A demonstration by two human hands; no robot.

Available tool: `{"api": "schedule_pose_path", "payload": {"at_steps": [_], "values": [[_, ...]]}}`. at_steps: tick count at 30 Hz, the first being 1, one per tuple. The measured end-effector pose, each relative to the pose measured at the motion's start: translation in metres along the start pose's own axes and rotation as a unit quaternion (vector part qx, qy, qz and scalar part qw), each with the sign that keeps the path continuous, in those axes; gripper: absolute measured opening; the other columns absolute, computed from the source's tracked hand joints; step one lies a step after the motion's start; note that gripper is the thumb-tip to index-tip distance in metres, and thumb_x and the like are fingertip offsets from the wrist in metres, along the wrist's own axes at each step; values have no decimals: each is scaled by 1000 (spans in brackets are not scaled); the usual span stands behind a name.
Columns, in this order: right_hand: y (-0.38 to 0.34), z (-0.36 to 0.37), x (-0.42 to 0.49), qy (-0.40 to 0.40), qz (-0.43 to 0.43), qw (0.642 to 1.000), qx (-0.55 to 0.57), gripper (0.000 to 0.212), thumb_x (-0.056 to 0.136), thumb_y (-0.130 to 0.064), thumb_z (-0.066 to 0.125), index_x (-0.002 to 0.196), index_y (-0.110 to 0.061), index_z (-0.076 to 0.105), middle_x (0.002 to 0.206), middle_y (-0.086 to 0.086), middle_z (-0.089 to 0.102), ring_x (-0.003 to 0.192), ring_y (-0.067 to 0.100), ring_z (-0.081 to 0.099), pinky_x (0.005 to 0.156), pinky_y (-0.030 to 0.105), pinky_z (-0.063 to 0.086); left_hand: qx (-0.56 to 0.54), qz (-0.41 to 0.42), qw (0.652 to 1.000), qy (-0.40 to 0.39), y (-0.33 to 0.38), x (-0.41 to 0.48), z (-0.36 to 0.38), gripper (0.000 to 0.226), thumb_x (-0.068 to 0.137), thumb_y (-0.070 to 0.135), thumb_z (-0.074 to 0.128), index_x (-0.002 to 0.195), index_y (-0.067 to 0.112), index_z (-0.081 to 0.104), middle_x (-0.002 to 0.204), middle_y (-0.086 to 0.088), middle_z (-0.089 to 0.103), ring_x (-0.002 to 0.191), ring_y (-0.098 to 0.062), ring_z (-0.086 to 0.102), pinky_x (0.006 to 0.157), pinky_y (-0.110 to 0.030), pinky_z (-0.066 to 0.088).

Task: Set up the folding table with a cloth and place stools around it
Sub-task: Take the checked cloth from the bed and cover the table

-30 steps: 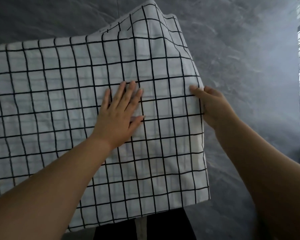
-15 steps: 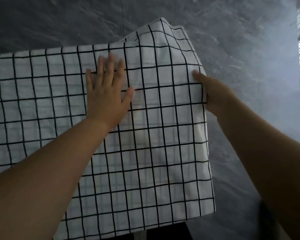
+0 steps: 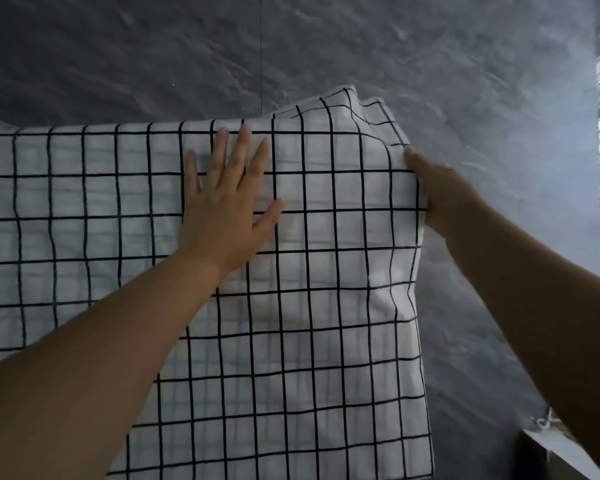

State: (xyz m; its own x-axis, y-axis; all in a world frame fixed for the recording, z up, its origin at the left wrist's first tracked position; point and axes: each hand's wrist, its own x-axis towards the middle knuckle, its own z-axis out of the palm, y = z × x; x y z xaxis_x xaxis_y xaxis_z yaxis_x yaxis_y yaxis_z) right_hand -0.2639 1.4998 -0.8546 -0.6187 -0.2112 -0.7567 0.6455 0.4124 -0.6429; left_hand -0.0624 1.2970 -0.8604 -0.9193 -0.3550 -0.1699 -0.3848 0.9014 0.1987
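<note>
— White checked cloth (image 3: 326,306) covers the table top, over grey floor (image 3: 465,81)?
— Yes (far right corner bunched up).
— Left hand (image 3: 227,216)?
— Flat on the cloth's far middle, fingers spread, gripping nothing.
— Right hand (image 3: 440,195)?
— At the cloth's right edge, fingers curled around the hem, holding it.

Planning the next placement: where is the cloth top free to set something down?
Free: the checked cloth left of the left hand, and the near stretch between both forearms. Crowded: the far right corner, where the right hand grips the edge and the cloth bunches.
</note>
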Motion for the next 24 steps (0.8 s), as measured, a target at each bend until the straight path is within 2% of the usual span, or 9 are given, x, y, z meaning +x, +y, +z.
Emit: {"api": "schedule_pose_path", "payload": {"at_steps": [3,7,9,10,13,15,17,19,24], "values": [[-6,4,23,98,-13,993,-71,34,66,-48,76,83,-20,67,90,4,70,89,29,68,83,47,55,6,-20,1000,-11,-3,15,3,71,93,62,15,152,25,2,160,-1,-5,146,-21,-10,114,-52,-8],[3,14,33,154,11,974,-166,21,80,-37,62,74,-17,59,73,3,58,80,23,57,67,27,46,24,-21,999,-13,-5,14,6,71,93,61,15,152,25,1,160,-2,-6,146,-22,-9,115,-53,-7],[-1,27,24,249,-80,946,-194,24,81,-39,53,91,-18,59,89,9,58,91,23,53,69,28,43,14,-13,1000,-5,-5,14,1,71,93,60,13,151,23,-3,160,-4,-10,146,-23,-11,115,-54,-7],[-6,39,14,285,-165,920,-210,37,85,-41,50,112,-17,57,110,11,58,106,23,51,84,30,44,3,-7,1000,7,-6,13,-3,69,95,58,14,151,22,-4,159,-5,-11,146,-23,-11,115,-54,-7],[-24,86,-23,154,-431,814,-359,53,96,-43,39,144,-21,33,151,5,32,141,23,24,114,37,21,-14,-13,999,38,-17,3,-13,65,96,50,19,151,20,2,160,-5,-4,146,-23,-5,115,-52,-7],[-24,111,-32,22,-445,718,-534,62,96,-51,32,150,-24,17,159,4,13,147,26,4,117,44,6,2,-56,998,36,-35,-12,-14,65,96,48,18,151,19,3,160,-5,-3,146,-23,-5,115,-53,-5],[-13,118,-23,-23,-387,645,-658,69,95,-57,25,151,-25,1,160,5,2,146,27,-6,116,50,-1,20,-118,992,25,-60,-28,-14,64,97,49,17,151,19,2,160,-5,-7,146,-24,-8,114,-56,-4],[-4,118,-15,-21,-368,612,-700,73,93,-61,20,150,-25,-6,160,6,0,146,28,-6,115,52,-3,31,-186,982,4,-89,-43,-15,64,97,49,14,151,19,0,159,-4,-11,146,-25,-11,114,-57,-4],[-8,126,-15,5,-372,606,-703,78,88,-66,18,149,-19,10,155,12,20,143,31,11,114,56,4,12,-225,974,4,-158,-75,-23,63,97,42,28,152,18,6,160,-6,-4,146,-25,-6,115,-56,0]]}}
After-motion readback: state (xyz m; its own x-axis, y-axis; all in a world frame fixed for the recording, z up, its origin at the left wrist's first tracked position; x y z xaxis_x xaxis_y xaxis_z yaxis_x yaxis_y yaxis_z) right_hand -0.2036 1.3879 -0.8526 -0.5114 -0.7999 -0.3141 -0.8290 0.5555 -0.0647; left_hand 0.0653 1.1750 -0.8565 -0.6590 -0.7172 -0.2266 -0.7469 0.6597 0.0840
